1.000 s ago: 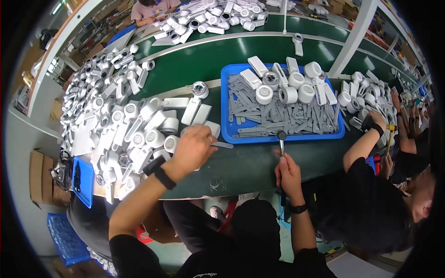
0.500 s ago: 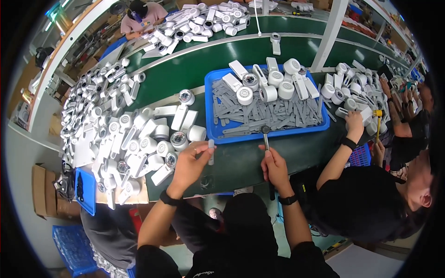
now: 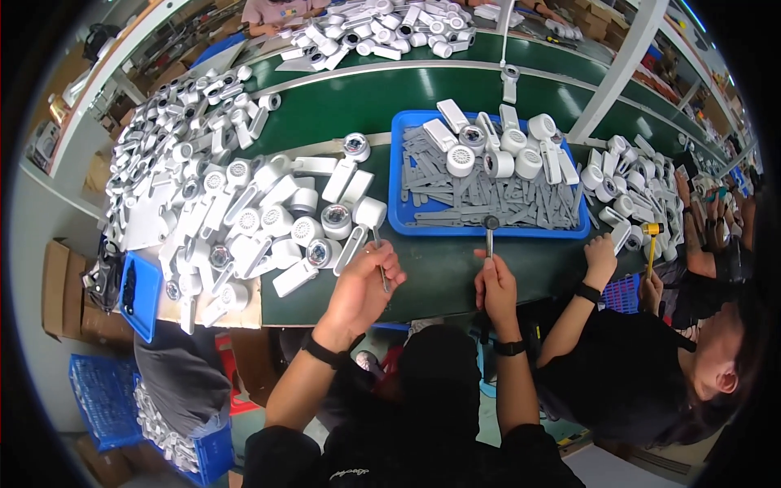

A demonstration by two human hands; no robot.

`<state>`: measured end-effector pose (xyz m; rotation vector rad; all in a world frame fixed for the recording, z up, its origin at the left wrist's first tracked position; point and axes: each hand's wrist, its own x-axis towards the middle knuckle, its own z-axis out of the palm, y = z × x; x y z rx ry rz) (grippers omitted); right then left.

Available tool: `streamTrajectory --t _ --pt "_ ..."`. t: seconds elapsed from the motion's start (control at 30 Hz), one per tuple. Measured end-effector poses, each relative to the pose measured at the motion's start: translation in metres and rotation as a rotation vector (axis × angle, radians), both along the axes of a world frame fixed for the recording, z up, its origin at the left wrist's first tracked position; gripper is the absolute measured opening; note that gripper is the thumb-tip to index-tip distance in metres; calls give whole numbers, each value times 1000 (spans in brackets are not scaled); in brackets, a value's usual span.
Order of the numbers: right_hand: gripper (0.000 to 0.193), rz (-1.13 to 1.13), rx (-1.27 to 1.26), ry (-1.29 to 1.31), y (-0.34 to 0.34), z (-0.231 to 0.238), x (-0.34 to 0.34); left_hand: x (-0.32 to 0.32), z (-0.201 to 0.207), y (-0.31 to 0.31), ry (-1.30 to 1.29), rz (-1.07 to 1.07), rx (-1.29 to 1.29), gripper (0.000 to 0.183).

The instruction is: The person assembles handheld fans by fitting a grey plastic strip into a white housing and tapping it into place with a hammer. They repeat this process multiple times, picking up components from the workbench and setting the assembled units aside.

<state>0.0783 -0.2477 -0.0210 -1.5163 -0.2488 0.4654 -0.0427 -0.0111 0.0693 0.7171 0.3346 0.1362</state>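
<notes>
My left hand (image 3: 362, 293) is closed on a slim grey plastic strip (image 3: 385, 281), which now shows nearly edge-on between thumb and fingers. It is over the front of the green bench, beside the near edge of a heap of white handheld fans (image 3: 307, 231). My right hand (image 3: 499, 297) grips a hammer (image 3: 490, 234) by its dark handle, head up, just in front of a blue tray (image 3: 415, 230). Inside the tray lie many loose grey strips (image 3: 472, 195), with several white fans (image 3: 460, 161) on top at the far side.
More white fans are heaped at left (image 3: 187, 122) and far across the bench (image 3: 390, 28). On my right a co-worker's hand (image 3: 600, 259) touches a fan, and a yellow-headed hammer (image 3: 652, 232) is in their other hand. A small blue tray (image 3: 142, 297) sits at the left edge.
The whole view has shifted, with the tray now farther right. My left hand has turned, so the strip shows its narrow edge. My right hand still grips the hammer.
</notes>
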Motion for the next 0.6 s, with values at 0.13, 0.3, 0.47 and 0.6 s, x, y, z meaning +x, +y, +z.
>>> streamTrajectory --t 0.13,0.3,0.47,0.6 --pt "35 -19 -20 -10 -1 1 2 -5 2 -4 -122 -83 -260 22" --pt "37 -27 -33 -28 4 1 0 -11 -6 -2 -112 -16 -172 26" --pt "37 -26 -50 -44 4 2 -3 -13 -11 -5 -34 32 -231 25" --pt "37 -18 -66 -46 1 -3 -4 -24 5 -10 162 47 -158 25"
